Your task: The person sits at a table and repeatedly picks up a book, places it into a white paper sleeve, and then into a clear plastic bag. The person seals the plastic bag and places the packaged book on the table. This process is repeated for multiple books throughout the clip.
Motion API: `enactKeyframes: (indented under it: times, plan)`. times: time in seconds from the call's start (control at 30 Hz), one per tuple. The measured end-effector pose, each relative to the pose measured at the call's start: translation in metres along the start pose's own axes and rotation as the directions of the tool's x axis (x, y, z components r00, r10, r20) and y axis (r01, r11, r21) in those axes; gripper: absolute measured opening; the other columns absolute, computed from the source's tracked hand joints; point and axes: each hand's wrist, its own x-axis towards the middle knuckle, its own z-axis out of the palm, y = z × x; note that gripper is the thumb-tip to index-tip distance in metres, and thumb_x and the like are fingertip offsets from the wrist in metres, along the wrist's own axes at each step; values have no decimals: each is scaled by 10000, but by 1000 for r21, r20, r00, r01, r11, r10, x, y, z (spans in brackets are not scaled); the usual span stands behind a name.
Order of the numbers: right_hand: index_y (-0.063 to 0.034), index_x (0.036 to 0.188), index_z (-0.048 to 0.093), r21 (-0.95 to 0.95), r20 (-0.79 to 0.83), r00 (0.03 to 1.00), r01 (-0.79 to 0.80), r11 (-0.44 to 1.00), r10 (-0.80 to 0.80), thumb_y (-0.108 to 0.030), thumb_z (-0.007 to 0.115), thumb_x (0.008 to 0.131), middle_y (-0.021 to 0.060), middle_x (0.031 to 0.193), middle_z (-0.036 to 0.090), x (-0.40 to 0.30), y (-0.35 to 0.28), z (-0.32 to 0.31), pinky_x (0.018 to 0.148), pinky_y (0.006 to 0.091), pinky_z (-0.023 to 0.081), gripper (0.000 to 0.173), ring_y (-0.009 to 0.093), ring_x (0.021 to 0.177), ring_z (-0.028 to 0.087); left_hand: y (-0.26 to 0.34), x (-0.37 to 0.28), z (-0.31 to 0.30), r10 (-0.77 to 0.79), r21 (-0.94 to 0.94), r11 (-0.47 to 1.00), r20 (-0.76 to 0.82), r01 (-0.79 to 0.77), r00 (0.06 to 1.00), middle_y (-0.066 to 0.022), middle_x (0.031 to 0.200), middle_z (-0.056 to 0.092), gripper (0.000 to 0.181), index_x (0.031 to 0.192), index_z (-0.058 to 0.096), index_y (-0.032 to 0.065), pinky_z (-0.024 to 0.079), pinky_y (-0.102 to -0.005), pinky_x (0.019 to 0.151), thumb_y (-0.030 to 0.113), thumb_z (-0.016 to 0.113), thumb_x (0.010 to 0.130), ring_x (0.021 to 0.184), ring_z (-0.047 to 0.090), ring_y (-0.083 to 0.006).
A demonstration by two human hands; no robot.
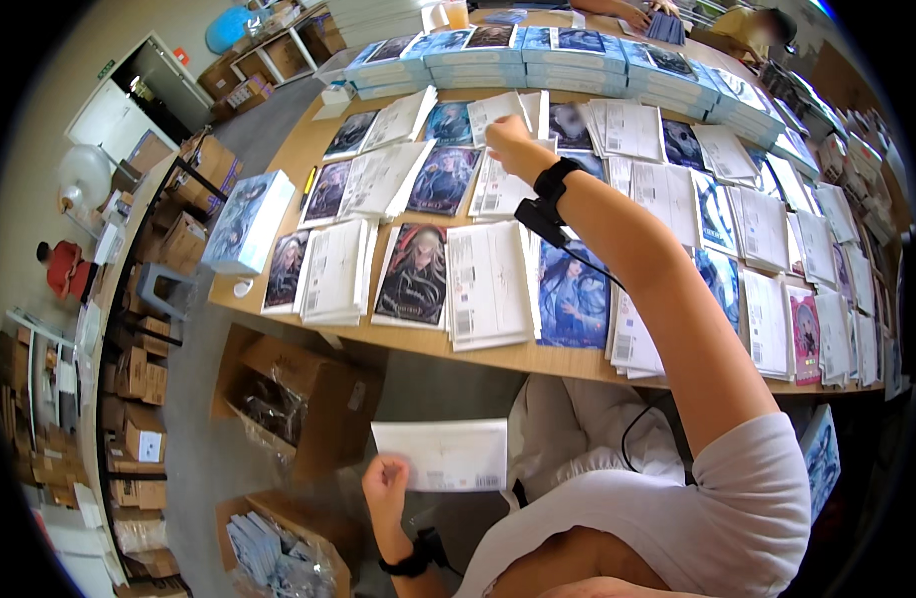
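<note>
My left hand [387, 482] grips the left end of a white printed sleeve or envelope [447, 456], held low in front of the table. My right hand [509, 142] reaches over the far rows, its fingers curled at a stack of white envelopes [495, 112]; whether it pinches one is hard to see. Beside that stack lies a blue illustrated card [450, 123]. Nearer the table's front edge are a dark illustrated card [412, 275], a stack of white envelopes [490, 284] and a blue illustrated card [574, 299]. Each wrist wears a black strap with a small device.
Stacked blue boxes [473, 63] line the table's [338, 340] far side. A blue box [249, 220] and a yellow marker [308, 187] sit at left. Open cartons [338, 404] stand on the floor. Other people [69, 269] are at left and across the table.
</note>
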Motion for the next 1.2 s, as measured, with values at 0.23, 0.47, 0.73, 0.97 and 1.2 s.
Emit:
enactKeyframes:
  times: [0.23, 0.47, 0.73, 0.97, 1.2]
  plan:
    - [-56, 1102, 554, 44, 668, 724, 195, 980, -174, -53, 581, 769, 65, 900, 571, -222, -32, -10, 625, 281, 450, 334, 157, 800, 583, 61, 13, 26, 354, 186, 922, -49, -339, 934, -31, 991, 569, 222, 1021, 521, 16, 471, -259, 761, 32, 611, 818, 903, 539, -126]
    - [-40, 1173, 516, 152, 868, 60, 913, 379, -493, -141, 645, 751, 189, 991, 605, -360, 19, -94, 704, 408, 485, 453, 365, 845, 603, 90, -18, 43, 401, 185, 897, 39, -401, 915, -100, 1033, 583, 318, 1069, 481, 30, 460, -270, 753, -56, 579, 780, 904, 572, -173]
    - [-19, 1120, 492, -189, 893, 353, 857, 479, -279, -103, 542, 823, 197, 829, 612, -366, 76, -164, 680, 436, 468, 313, 381, 775, 592, 86, -37, 76, 248, 133, 947, 280, -293, 928, -117, 1003, 597, 365, 1070, 479, 42, 446, -274, 765, -71, 599, 744, 867, 584, -210]
    - [-14, 1153, 446, -152, 957, 287, 593, 791, -31, -52, 504, 749, 196, 739, 614, -345, 114, -262, 626, 409, 479, 410, 350, 706, 621, 69, -31, 123, 165, 12, 976, 610, -217, 775, -59, 1052, 527, 377, 1092, 477, 47, 400, -263, 851, -68, 591, 752, 974, 512, -139]
    - [-46, 1261, 372, -33, 928, 360, 335, 941, -95, -14, 517, 723, 152, 650, 558, -345, 116, -312, 566, 351, 451, 558, 296, 603, 593, 60, -16, 185, 218, 87, 927, 668, -366, 712, -106, 1097, 547, 599, 1266, 394, 57, 418, -320, 839, 246, 696, 786, 1002, 523, -192]
